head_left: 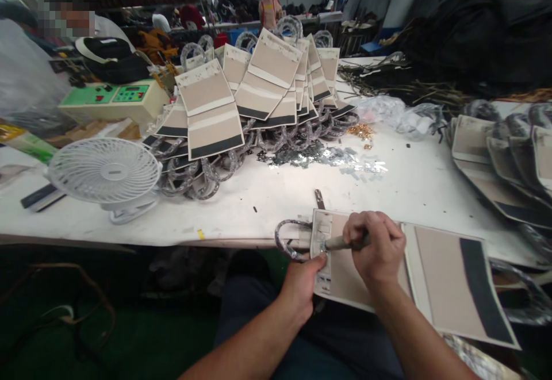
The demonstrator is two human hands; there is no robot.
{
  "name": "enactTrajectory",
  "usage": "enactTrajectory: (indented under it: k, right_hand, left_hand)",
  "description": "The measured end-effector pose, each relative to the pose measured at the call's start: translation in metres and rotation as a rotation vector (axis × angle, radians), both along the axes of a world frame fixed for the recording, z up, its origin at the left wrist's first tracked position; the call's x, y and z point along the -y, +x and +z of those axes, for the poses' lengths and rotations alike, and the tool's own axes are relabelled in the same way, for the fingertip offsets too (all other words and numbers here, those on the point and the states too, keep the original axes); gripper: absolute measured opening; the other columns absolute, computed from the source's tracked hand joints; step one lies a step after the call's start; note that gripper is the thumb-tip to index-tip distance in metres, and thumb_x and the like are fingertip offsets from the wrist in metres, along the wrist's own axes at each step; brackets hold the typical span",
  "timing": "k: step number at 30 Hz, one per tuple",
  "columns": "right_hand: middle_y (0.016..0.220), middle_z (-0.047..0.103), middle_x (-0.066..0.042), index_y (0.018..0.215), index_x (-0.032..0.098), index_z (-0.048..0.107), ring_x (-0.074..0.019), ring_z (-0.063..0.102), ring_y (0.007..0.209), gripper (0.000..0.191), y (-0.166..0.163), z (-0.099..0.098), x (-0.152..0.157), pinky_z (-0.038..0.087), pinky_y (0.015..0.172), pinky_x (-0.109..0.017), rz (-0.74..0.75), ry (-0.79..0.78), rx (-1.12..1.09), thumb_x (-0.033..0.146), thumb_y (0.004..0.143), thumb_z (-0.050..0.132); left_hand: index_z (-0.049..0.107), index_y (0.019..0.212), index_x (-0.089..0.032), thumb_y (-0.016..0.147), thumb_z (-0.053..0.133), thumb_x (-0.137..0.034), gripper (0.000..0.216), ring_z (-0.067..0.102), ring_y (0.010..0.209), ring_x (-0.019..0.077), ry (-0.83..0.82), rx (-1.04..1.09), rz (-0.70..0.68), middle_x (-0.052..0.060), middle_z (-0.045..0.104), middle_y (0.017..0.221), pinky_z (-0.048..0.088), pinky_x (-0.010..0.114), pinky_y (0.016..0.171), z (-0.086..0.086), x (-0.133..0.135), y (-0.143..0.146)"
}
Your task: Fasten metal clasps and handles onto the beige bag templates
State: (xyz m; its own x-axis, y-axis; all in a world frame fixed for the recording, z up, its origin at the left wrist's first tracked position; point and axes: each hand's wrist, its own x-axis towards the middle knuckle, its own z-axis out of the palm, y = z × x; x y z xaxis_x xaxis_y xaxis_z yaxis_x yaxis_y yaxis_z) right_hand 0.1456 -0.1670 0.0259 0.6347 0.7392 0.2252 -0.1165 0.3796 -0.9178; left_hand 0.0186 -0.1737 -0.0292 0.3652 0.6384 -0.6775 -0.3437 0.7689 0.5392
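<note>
A flat beige bag panel (444, 271) with white strips, a dark band and a plastic-wrapped loop handle (284, 236) lies across the table edge and over my lap. My left hand (299, 288) grips its near left side, thumb on top beside the white strip; the fingers beneath are hidden. Closed in a fist, my right hand (379, 248) holds a stick-like tool (340, 242) with a pale, rounded shaft. The tool's end meets the white strip just above my left thumb. Whether it has a blade or point is too blurred to tell.
Many similar panels (215, 110) are heaped at the back, and more (478, 144) stand at the right. Small metal plates (310, 156) and gold-coloured pieces (362, 131) lie mid-table. A white fan (107, 170) stands left, near a green-topped machine (116, 98). People work in the background.
</note>
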Motion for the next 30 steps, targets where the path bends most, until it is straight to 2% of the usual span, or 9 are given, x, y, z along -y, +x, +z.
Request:
enactTrajectory:
  k: [4, 6, 9, 11, 15, 19, 22, 26, 30]
  right_hand:
    - [0.056, 0.057, 0.001, 0.058, 0.02, 0.058, -0.0132, 0.051, 0.054, 0.04, -0.027, 0.016, -0.012, 0.04, 0.055, -0.027, 0.293, -0.171, 0.532, 0.039, 0.093, 0.069]
    - [0.055, 0.055, 0.002, 0.059, 0.02, 0.059, -0.0128, 0.05, 0.054, 0.041, -0.038, 0.025, -0.022, 0.037, 0.055, -0.026, 0.412, -0.236, 0.662, 0.043, 0.091, 0.068]
    - [0.056, 0.058, 0.001, 0.061, 0.02, 0.06, -0.0145, 0.053, 0.058, 0.047, -0.035, 0.033, -0.028, 0.039, 0.056, -0.027, 0.442, -0.378, 0.603, 0.054, 0.092, 0.065]
    - [0.055, 0.059, 0.0, 0.059, 0.021, 0.057, -0.0154, 0.054, 0.056, 0.054, -0.023, 0.035, -0.026, 0.041, 0.056, -0.028, 0.391, -0.431, 0.486, 0.063, 0.091, 0.064]
    - [0.051, 0.057, 0.0, 0.057, 0.021, 0.056, -0.0143, 0.05, 0.047, 0.058, -0.011, 0.043, -0.018, 0.037, 0.049, -0.028, 0.301, -0.363, 0.371, 0.068, 0.089, 0.066]
    - [0.049, 0.05, 0.002, 0.053, 0.021, 0.051, -0.0124, 0.045, 0.049, 0.06, -0.03, 0.045, -0.019, 0.033, 0.05, -0.027, 0.444, -0.306, 0.498, 0.065, 0.089, 0.068]
    - [0.05, 0.044, 0.003, 0.051, 0.02, 0.045, -0.0112, 0.04, 0.052, 0.062, -0.039, 0.037, -0.021, 0.029, 0.052, -0.027, 0.49, -0.29, 0.637, 0.064, 0.092, 0.064]
    - [0.05, 0.048, 0.002, 0.051, 0.021, 0.048, -0.0133, 0.044, 0.053, 0.062, -0.025, 0.023, -0.014, 0.037, 0.055, -0.029, 0.423, -0.309, 0.661, 0.062, 0.097, 0.057]
    - [0.049, 0.053, 0.0, 0.051, 0.023, 0.05, -0.0154, 0.049, 0.05, 0.06, -0.012, 0.024, -0.004, 0.043, 0.056, -0.032, 0.362, -0.284, 0.541, 0.059, 0.098, 0.058]
  left_hand:
    - [0.078, 0.106, -0.01, 0.064, 0.088, -0.031, 0.048, 0.075, 0.084, 0.0282, 0.126, -0.039, 0.047, 0.013, 0.08, 0.094, 0.056, 0.031, 0.071, 0.003, 0.0, 0.001]
    - [0.078, 0.106, -0.01, 0.066, 0.087, -0.032, 0.046, 0.075, 0.085, 0.0277, 0.184, -0.039, 0.075, 0.013, 0.08, 0.096, 0.055, 0.03, 0.071, 0.002, 0.002, 0.001]
    - [0.078, 0.099, -0.01, 0.062, 0.087, -0.029, 0.042, 0.075, 0.08, 0.0275, 0.163, -0.026, 0.089, 0.012, 0.08, 0.089, 0.055, 0.032, 0.07, -0.004, 0.006, 0.001]
    - [0.079, 0.096, -0.009, 0.059, 0.088, -0.026, 0.042, 0.075, 0.078, 0.0287, 0.137, -0.022, 0.098, 0.013, 0.08, 0.086, 0.056, 0.034, 0.071, -0.008, 0.008, 0.001]
    - [0.08, 0.096, -0.01, 0.058, 0.089, -0.023, 0.041, 0.076, 0.081, 0.0295, 0.144, -0.013, 0.122, 0.013, 0.08, 0.088, 0.058, 0.036, 0.074, -0.01, 0.01, 0.001]
    - [0.079, 0.094, -0.011, 0.062, 0.086, -0.021, 0.035, 0.075, 0.075, 0.027, 0.148, -0.028, 0.123, 0.012, 0.08, 0.088, 0.057, 0.034, 0.071, -0.005, 0.011, 0.0]
    - [0.079, 0.095, -0.011, 0.063, 0.082, -0.017, 0.033, 0.074, 0.07, 0.024, 0.157, -0.04, 0.142, 0.011, 0.08, 0.087, 0.056, 0.032, 0.068, -0.004, 0.012, 0.001]
    - [0.079, 0.093, -0.01, 0.063, 0.082, -0.017, 0.031, 0.073, 0.072, 0.0237, 0.156, -0.046, 0.164, 0.012, 0.08, 0.089, 0.055, 0.031, 0.068, -0.006, 0.013, 0.003]
    - [0.08, 0.089, -0.007, 0.062, 0.085, -0.021, 0.031, 0.073, 0.072, 0.0255, 0.149, -0.045, 0.152, 0.013, 0.079, 0.083, 0.055, 0.032, 0.067, -0.009, 0.013, 0.002]
